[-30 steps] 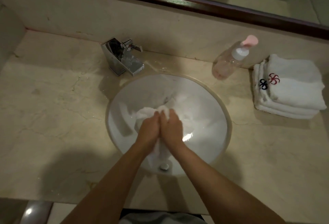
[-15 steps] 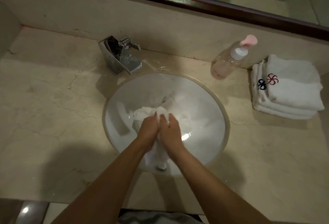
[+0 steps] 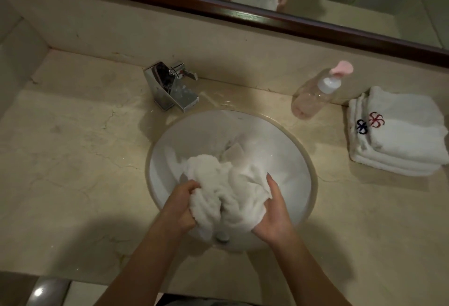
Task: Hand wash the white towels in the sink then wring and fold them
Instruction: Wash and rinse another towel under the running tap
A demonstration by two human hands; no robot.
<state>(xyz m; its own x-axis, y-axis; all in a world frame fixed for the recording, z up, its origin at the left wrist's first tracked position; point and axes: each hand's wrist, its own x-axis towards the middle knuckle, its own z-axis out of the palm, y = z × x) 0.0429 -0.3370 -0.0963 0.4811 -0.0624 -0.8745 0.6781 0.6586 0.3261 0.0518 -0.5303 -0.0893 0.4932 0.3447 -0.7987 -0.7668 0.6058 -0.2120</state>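
Since half a second ago your hands have split apart; they were pressed together over the towel, now each takes its own side. Left hand (image 3: 181,204) grip: fingers curled tight into the left edge of the wet white towel (image 3: 224,189). Right hand (image 3: 274,213) grip: thumb and fingers wrapped round the right edge, index finger straight up along the cloth. Towel is bunched and spread wider, inside the sink (image 3: 298,167), over the near half of the basin. Faucet (image 3: 172,89) sits behind the sink, to its left. Soap bottle (image 3: 315,94) lies tilted behind the sink on the right. Folded towel stack (image 3: 398,135) is on the worktop (image 3: 73,160), right of the sink, just past the bottle.
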